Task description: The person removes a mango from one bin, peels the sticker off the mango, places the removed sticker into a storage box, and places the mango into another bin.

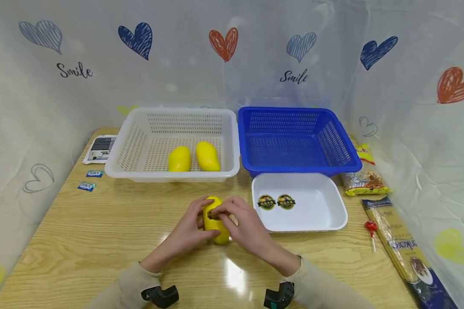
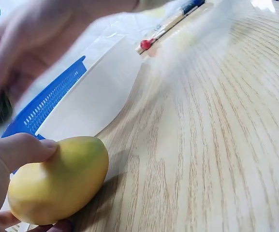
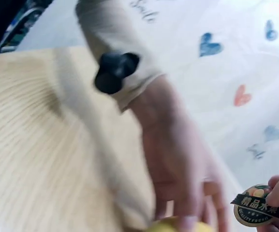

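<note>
A yellow mango (image 1: pixel 221 236) is on the table in front of the person, also large in the left wrist view (image 2: pixel 69 181). The left hand (image 1: pixel 185 229) grips it from the left, thumb on the near side and fingers round the far side. Between thumb and fingertips, the right hand (image 1: pixel 247 225) pinches a round black-and-gold fruit sticker (image 3: pixel 255 208). In the head view that sticker overlaps the mango's upper face; the fingers partly cover it. Two similar stickers (image 1: pixel 276 202) lie at the left end of a white tray (image 1: pixel 313 210), right of the hands.
Behind the hands stand a white basket (image 1: pixel 123 169) holding two mangoes (image 1: pixel 193 158) and a blue basket (image 1: pixel 294 165). Small blue packets (image 1: pixel 87 186) and a white package (image 1: pixel 100 149) lie left. Rightward are a snack bag (image 1: pixel 367 180), a lollipop (image 1: pixel 371 227) and a long pasta pack (image 1: pixel 400 240).
</note>
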### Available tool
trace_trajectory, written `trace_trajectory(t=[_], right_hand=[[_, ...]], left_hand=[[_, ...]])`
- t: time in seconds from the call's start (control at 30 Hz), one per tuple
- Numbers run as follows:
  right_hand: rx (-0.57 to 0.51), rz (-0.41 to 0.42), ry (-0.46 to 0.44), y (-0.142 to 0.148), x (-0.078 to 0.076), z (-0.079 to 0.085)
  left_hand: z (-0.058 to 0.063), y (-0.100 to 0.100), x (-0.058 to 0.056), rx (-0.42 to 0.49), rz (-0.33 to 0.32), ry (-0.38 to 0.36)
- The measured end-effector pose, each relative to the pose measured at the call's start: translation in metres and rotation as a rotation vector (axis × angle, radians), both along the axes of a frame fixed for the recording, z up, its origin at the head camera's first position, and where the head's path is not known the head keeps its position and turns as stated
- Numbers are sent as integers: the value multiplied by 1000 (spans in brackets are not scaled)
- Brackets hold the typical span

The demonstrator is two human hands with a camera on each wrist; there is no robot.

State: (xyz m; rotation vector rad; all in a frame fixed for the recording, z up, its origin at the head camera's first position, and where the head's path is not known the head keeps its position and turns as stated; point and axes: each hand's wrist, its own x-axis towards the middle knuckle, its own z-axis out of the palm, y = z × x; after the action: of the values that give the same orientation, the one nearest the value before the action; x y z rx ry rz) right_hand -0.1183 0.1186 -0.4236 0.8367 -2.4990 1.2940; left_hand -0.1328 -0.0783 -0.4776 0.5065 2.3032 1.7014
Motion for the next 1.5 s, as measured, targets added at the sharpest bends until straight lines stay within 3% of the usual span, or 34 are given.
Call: trace_trajectory(t=[0.13,0.27,0.33,0.43,0.63,0.8,1.03,1.27,1.4,1.5], right_hand=[[-137,-23,-106,26,-3,21],[-175,-133,-297,72,-19,31],[-139,-201,-371,99,-30,29],[11,-272,-442,142,-46,18],[212,-260,-575,194,-68,-4],[361,-275,-531,202,-79,-11],[528,-230,-487,207,-85,-23],[536,-210,-385,209,-80,-22],[537,-211,-375,208,-78,-22],[603,-219,-378,204,-76,-19]], left_hand=[[2,0,0,-10,20,-27],[2,0,1,-10,29,-50],[2,-1,2,-13,28,-51],[2,-2,3,-12,20,-52],[2,-4,3,-23,18,-52],[3,-5,3,-23,13,-63],[4,-3,3,-22,6,-62],[4,-2,3,-22,-6,-60],[3,-1,2,-39,-29,-41],[4,-1,1,-75,-35,-17]])
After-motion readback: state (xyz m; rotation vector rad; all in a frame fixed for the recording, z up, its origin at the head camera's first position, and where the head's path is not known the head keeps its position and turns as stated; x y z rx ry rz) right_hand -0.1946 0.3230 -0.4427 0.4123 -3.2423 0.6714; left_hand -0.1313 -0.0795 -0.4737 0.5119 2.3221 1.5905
